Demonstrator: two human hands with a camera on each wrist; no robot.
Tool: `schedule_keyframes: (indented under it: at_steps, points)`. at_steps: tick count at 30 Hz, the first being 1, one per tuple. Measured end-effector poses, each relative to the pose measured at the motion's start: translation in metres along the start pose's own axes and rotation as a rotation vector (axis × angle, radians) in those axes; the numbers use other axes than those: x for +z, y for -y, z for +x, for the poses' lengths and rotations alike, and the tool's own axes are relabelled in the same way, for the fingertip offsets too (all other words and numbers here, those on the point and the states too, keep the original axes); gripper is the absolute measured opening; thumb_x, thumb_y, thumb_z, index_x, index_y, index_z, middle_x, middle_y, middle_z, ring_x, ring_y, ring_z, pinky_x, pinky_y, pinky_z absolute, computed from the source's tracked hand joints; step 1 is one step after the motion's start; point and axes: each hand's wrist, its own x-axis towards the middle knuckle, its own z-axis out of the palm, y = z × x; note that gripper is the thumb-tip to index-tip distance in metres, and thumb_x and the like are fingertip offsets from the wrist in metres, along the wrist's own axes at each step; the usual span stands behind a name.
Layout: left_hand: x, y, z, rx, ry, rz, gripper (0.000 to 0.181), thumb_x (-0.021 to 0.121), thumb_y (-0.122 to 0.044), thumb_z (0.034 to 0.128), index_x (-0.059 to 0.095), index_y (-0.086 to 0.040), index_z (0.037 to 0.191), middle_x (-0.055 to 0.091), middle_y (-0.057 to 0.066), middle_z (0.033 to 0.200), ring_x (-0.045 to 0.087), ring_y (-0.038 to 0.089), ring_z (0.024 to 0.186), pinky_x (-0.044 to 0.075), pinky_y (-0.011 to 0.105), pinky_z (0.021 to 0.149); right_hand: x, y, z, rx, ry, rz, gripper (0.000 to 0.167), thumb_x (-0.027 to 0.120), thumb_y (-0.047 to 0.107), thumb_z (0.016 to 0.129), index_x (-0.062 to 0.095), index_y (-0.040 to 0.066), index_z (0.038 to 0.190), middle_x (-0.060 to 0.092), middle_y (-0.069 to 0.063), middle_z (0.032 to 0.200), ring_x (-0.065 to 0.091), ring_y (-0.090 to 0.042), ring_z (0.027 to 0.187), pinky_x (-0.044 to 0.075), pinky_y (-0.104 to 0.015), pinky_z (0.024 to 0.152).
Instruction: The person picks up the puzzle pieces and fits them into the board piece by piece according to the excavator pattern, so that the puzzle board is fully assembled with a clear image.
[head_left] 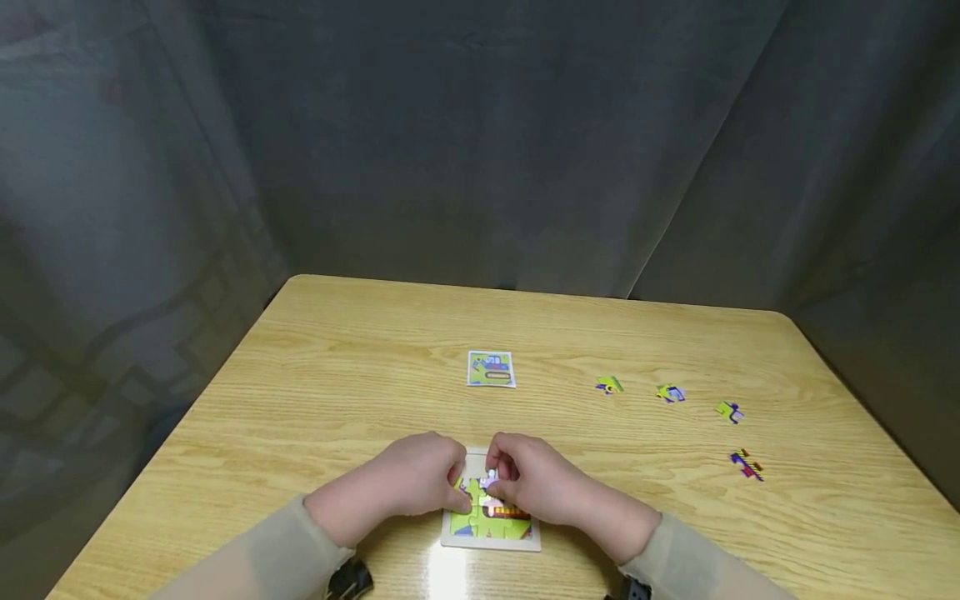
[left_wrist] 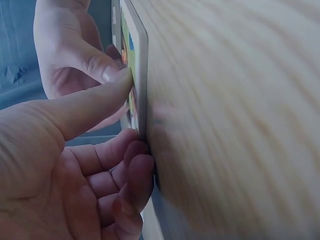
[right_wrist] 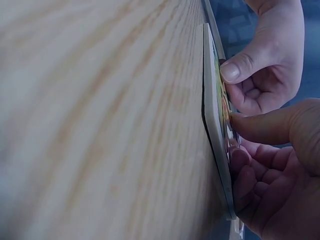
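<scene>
Pale, likely stiff and light, the puzzle tray (head_left: 491, 543) suits rim holds; left hand (head_left: 422, 475) grips its side, right hand (head_left: 542, 482) pinches a piece (head_left: 488, 481).

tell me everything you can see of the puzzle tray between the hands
The puzzle tray is a thin, squarish, pale board with rounded corners and a raised rim, seemingly wood. It lies on the table, nearer the person. Interlocked pieces, mostly green with an orange and dark band, fill its near part; a bare pale strip shows at the far side. The left hand grips its left side; the right hand pinches a small piece over it.
</scene>
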Motion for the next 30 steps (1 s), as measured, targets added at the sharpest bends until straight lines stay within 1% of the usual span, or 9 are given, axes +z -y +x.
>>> schedule_keyframes:
  at_steps: [6, 11, 18, 22, 24, 26, 29, 30]
  points:
    - [0.000, -0.001, 0.001, -0.007, 0.010, -0.008, 0.042, 0.084, -0.035, 0.0750, 0.048, -0.019, 0.061, 0.044, -0.008, 0.056, 0.041, 0.009, 0.051, 0.034, 0.027, 0.050, 0.000, -0.002, 0.001, -0.017, -0.003, -0.019, 0.022, 0.077, 0.006, 0.084, 0.057, 0.011, 0.091, 0.050, 0.003, 0.071, 0.046, -0.010, 0.062, 0.040, -0.024, 0.054]
    - [-0.001, -0.002, 0.001, -0.015, 0.009, -0.011, 0.042, 0.085, -0.034, 0.0742, 0.048, -0.018, 0.061, 0.044, -0.008, 0.056, 0.041, 0.009, 0.051, 0.034, 0.027, 0.050, 0.001, -0.003, 0.001, -0.035, -0.009, -0.040, 0.024, 0.079, 0.004, 0.082, 0.057, 0.012, 0.088, 0.050, 0.003, 0.071, 0.047, -0.009, 0.063, 0.041, -0.024, 0.055]
    - [-0.001, -0.003, 0.001, -0.027, 0.019, -0.013, 0.041, 0.085, -0.035, 0.0746, 0.050, -0.018, 0.062, 0.045, -0.008, 0.057, 0.042, 0.010, 0.052, 0.035, 0.028, 0.051, -0.001, -0.001, 0.002, -0.040, 0.011, -0.053, 0.024, 0.078, 0.004, 0.082, 0.056, 0.013, 0.087, 0.049, 0.004, 0.071, 0.046, -0.008, 0.063, 0.040, -0.024, 0.056]
    - [-0.001, -0.003, -0.001, -0.022, 0.012, -0.018, 0.040, 0.085, -0.033, 0.0748, 0.049, -0.018, 0.062, 0.044, -0.008, 0.056, 0.042, 0.010, 0.052, 0.035, 0.028, 0.051, -0.003, 0.001, 0.004, -0.038, 0.023, -0.058, 0.026, 0.079, 0.003, 0.081, 0.056, 0.013, 0.086, 0.047, 0.004, 0.068, 0.046, -0.008, 0.062, 0.040, -0.024, 0.056]
    - [0.001, -0.004, -0.002, 0.001, -0.008, -0.004, 0.039, 0.084, -0.031, 0.0753, 0.049, -0.019, 0.063, 0.044, -0.009, 0.057, 0.041, 0.009, 0.052, 0.035, 0.027, 0.050, -0.004, 0.002, 0.004, -0.034, 0.029, -0.059, 0.027, 0.079, 0.003, 0.080, 0.055, 0.012, 0.087, 0.047, 0.004, 0.067, 0.045, -0.007, 0.061, 0.039, -0.024, 0.056]
    - [0.003, -0.008, -0.004, 0.048, -0.037, 0.049, 0.036, 0.083, -0.026, 0.0763, 0.050, -0.019, 0.065, 0.043, -0.009, 0.060, 0.041, 0.008, 0.052, 0.035, 0.027, 0.050, -0.004, 0.002, 0.004, -0.030, 0.031, -0.069, 0.028, 0.080, 0.003, 0.080, 0.054, 0.012, 0.088, 0.047, 0.004, 0.067, 0.045, -0.007, 0.061, 0.039, -0.024, 0.056]
    - [0.008, -0.016, -0.009, 0.164, -0.087, 0.196, 0.019, 0.079, -0.018, 0.0782, 0.060, -0.018, 0.076, 0.043, -0.010, 0.067, 0.040, 0.007, 0.055, 0.037, 0.025, 0.050, -0.004, 0.003, 0.004, -0.025, 0.027, -0.084, 0.032, 0.081, 0.004, 0.079, 0.051, 0.011, 0.090, 0.048, 0.004, 0.068, 0.045, -0.007, 0.060, 0.040, -0.024, 0.056]
    - [0.009, -0.019, -0.011, 0.205, -0.099, 0.242, 0.013, 0.078, -0.015, 0.0784, 0.066, -0.017, 0.083, 0.043, -0.010, 0.070, 0.040, 0.006, 0.057, 0.037, 0.024, 0.051, -0.004, 0.003, 0.004, -0.027, 0.024, -0.089, 0.033, 0.081, 0.003, 0.079, 0.051, 0.011, 0.090, 0.048, 0.004, 0.068, 0.045, -0.007, 0.060, 0.040, -0.024, 0.056]
